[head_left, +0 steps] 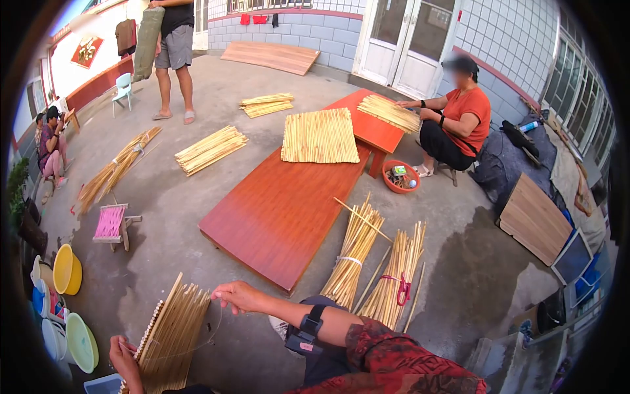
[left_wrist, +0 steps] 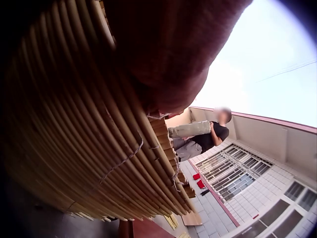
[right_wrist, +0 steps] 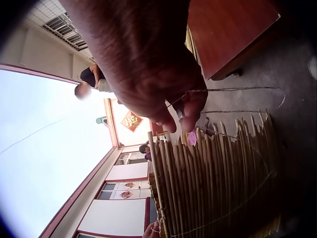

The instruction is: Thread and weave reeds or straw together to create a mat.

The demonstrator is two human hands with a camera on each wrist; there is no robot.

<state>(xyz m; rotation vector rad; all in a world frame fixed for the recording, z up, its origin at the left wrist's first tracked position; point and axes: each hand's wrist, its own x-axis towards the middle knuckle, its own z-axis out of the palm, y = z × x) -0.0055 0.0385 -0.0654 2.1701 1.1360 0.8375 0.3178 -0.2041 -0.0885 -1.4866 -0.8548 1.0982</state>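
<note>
A mat of straight yellow stalks [head_left: 180, 335], bound with thin string, stands on edge at the lower left of the head view. My left hand [head_left: 125, 361] grips its left edge, where several stalk ends line up. In the left wrist view that hand [left_wrist: 168, 64] lies dark across the mat's edge, its fingertips mostly hidden. Above the mat's upper right corner, my right hand [head_left: 237, 297] pinches the string between thumb and fingers. From those fingers the string [right_wrist: 237, 89] loops out and back down to the mat, crossing the stalks. A ring [right_wrist: 180, 113] shows on the right hand.
A low red table [head_left: 282, 217] stands ahead, bearing a finished-looking stalk mat [head_left: 320, 134]. Tied stalk bundles [head_left: 354, 253] lie right of it. Basins [head_left: 82, 341] and a pink-seated stool [head_left: 110, 222] are at left. A seated person [head_left: 462, 108] handles stalks; another stands behind.
</note>
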